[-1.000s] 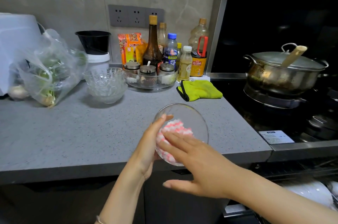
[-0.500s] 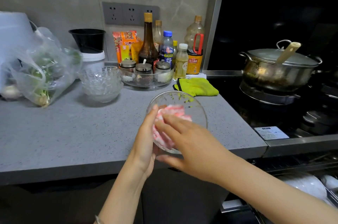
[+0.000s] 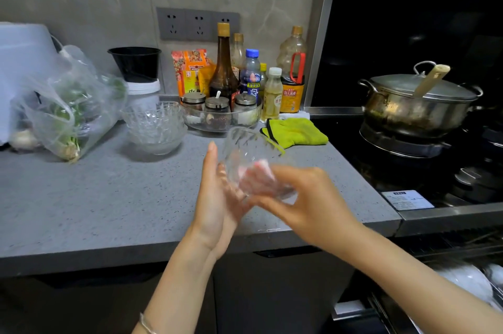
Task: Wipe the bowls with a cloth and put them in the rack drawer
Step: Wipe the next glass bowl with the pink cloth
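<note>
The left hand (image 3: 217,194) stands upright over the worktop (image 3: 109,197) edge, fingers straight, palm bracing the tilted glass bowl (image 3: 245,148). The right hand (image 3: 307,197) curls round the pink cloth (image 3: 261,167) against the bowl, all blurred

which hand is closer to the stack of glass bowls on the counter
Left. The left hand is to the right of and in front of the stack of glass bowls, against the held bowl; the right hand is farther right, on that bowl's other side.
</note>
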The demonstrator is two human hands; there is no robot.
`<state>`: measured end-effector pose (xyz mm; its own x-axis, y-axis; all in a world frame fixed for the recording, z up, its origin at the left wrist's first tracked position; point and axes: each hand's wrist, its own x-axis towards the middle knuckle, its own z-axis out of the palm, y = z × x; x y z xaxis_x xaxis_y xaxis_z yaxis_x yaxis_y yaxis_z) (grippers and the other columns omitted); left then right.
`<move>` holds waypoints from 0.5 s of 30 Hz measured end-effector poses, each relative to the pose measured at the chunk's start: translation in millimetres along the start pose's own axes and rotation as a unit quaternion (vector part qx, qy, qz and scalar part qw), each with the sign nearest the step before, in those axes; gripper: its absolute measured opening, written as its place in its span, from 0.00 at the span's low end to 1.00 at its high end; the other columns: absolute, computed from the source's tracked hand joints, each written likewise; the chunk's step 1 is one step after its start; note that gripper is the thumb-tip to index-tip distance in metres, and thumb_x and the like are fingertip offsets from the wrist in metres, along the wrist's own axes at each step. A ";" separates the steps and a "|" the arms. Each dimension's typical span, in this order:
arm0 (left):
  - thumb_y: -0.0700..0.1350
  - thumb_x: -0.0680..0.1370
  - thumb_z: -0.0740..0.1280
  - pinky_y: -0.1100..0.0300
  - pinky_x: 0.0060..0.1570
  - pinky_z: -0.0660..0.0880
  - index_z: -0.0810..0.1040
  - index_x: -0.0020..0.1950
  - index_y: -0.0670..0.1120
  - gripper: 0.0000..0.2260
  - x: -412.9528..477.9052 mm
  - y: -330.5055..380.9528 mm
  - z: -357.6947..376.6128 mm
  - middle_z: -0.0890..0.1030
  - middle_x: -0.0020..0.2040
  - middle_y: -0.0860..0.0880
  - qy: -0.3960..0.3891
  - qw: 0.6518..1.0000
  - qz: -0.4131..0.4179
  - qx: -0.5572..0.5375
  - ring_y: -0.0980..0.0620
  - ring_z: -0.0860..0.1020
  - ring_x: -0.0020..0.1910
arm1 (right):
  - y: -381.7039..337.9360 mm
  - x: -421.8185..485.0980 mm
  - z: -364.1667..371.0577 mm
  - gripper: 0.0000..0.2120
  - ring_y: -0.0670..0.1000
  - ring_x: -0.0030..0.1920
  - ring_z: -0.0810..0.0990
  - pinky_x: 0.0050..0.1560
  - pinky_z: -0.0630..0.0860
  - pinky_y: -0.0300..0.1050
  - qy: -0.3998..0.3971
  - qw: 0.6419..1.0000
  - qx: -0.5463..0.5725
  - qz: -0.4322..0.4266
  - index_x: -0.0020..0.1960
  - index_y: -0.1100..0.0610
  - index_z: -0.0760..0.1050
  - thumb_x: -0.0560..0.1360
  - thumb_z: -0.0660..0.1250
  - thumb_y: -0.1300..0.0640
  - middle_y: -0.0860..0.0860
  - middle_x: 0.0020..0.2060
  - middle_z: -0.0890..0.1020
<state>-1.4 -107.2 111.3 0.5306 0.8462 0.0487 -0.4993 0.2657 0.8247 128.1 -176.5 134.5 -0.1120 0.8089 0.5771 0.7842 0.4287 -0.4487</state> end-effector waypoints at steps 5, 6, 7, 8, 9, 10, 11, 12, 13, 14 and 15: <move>0.66 0.76 0.55 0.42 0.68 0.67 0.75 0.66 0.42 0.32 13.6 0.8 6.7 0.78 0.62 0.37 -0.020 0.985 -0.063 -0.159 0.40 0.76 0.63 | -17.7 22.8 -23.9 0.13 0.50 0.42 0.85 0.44 0.81 0.39 0.024 0.941 0.326 0.091 0.47 0.62 0.80 0.64 0.74 0.60 0.56 0.41 0.85; 0.64 0.76 0.58 0.43 0.67 0.69 0.76 0.65 0.41 0.31 15.4 -0.2 6.4 0.79 0.61 0.37 -0.020 0.978 -0.069 -0.194 0.39 0.78 0.61 | -17.7 25.6 -24.2 0.13 0.51 0.43 0.85 0.45 0.81 0.41 0.027 0.923 0.364 0.119 0.47 0.60 0.80 0.63 0.74 0.60 0.54 0.40 0.85; 0.63 0.77 0.58 0.45 0.64 0.72 0.78 0.63 0.40 0.29 17.2 -1.9 5.0 0.80 0.60 0.38 -0.016 0.977 -0.062 -0.205 0.40 0.80 0.57 | -16.5 27.5 -24.4 0.14 0.50 0.44 0.85 0.45 0.81 0.41 0.033 0.905 0.398 0.145 0.47 0.59 0.80 0.62 0.73 0.59 0.52 0.41 0.85; 0.63 0.78 0.58 0.48 0.60 0.74 0.78 0.62 0.41 0.28 18.8 -3.5 3.9 0.81 0.59 0.39 -0.008 0.978 -0.055 -0.200 0.42 0.81 0.55 | -16.1 29.2 -25.0 0.15 0.50 0.45 0.85 0.46 0.81 0.41 0.040 0.888 0.426 0.167 0.48 0.57 0.80 0.62 0.73 0.59 0.51 0.42 0.86; 0.63 0.78 0.57 0.50 0.57 0.76 0.78 0.63 0.41 0.28 19.5 -4.9 3.6 0.81 0.58 0.40 -0.005 0.979 -0.049 -0.198 0.43 0.82 0.53 | -15.9 30.8 -25.8 0.16 0.50 0.46 0.84 0.47 0.81 0.41 0.046 0.875 0.447 0.181 0.50 0.57 0.79 0.62 0.72 0.59 0.52 0.44 0.85; 0.64 0.78 0.57 0.52 0.55 0.77 0.77 0.64 0.42 0.29 20.1 -6.5 2.7 0.81 0.58 0.40 -0.002 0.977 -0.050 -0.207 0.44 0.82 0.52 | -16.6 31.9 -27.0 0.17 0.50 0.47 0.84 0.48 0.81 0.41 0.050 0.862 0.466 0.193 0.52 0.57 0.79 0.63 0.72 0.58 0.52 0.45 0.85; 0.65 0.77 0.57 0.54 0.53 0.79 0.77 0.64 0.42 0.30 19.9 -7.5 3.1 0.82 0.58 0.41 -0.003 0.975 -0.050 -0.217 0.46 0.83 0.52 | -16.2 32.9 -28.0 0.18 0.49 0.48 0.84 0.48 0.81 0.40 0.054 0.849 0.484 0.204 0.54 0.58 0.78 0.63 0.71 0.58 0.53 0.47 0.85; 0.66 0.76 0.58 0.56 0.51 0.80 0.78 0.63 0.42 0.30 19.6 -9.3 2.8 0.82 0.58 0.42 -0.009 0.974 -0.044 -0.224 0.47 0.83 0.51 | -16.7 33.7 -28.5 0.19 0.50 0.49 0.84 0.49 0.81 0.41 0.056 0.835 0.503 0.217 0.56 0.58 0.77 0.65 0.71 0.58 0.54 0.48 0.85; 0.66 0.75 0.60 0.57 0.49 0.81 0.79 0.62 0.43 0.30 19.1 -9.7 3.1 0.82 0.58 0.43 -0.021 0.974 -0.036 -0.225 0.48 0.83 0.52 | -14.9 34.5 -28.1 0.19 0.50 0.50 0.83 0.52 0.81 0.43 0.057 0.822 0.517 0.231 0.57 0.58 0.77 0.67 0.72 0.58 0.55 0.51 0.84; 0.65 0.73 0.62 0.58 0.49 0.81 0.81 0.60 0.44 0.28 19.1 -9.2 3.7 0.81 0.59 0.43 -0.037 0.974 -0.027 -0.221 0.48 0.82 0.54 | -13.5 35.0 -27.2 0.18 0.52 0.51 0.83 0.55 0.79 0.46 0.055 0.813 0.525 0.244 0.57 0.57 0.77 0.68 0.74 0.58 0.56 0.52 0.84; 0.63 0.71 0.66 0.58 0.50 0.80 0.82 0.59 0.46 0.26 18.1 -6.6 5.5 0.80 0.62 0.43 -0.047 0.976 -0.017 -0.212 0.48 0.80 0.57 | -10.3 35.2 -26.1 0.17 0.53 0.51 0.82 0.57 0.77 0.49 0.052 0.809 0.527 0.253 0.55 0.56 0.77 0.68 0.75 0.57 0.55 0.51 0.84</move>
<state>15.3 -96.2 109.9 0.6019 0.7931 0.0927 -0.7083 0.4766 0.5207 132.0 -163.0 177.2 0.1559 0.9737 0.1664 -0.2503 0.2019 -0.9469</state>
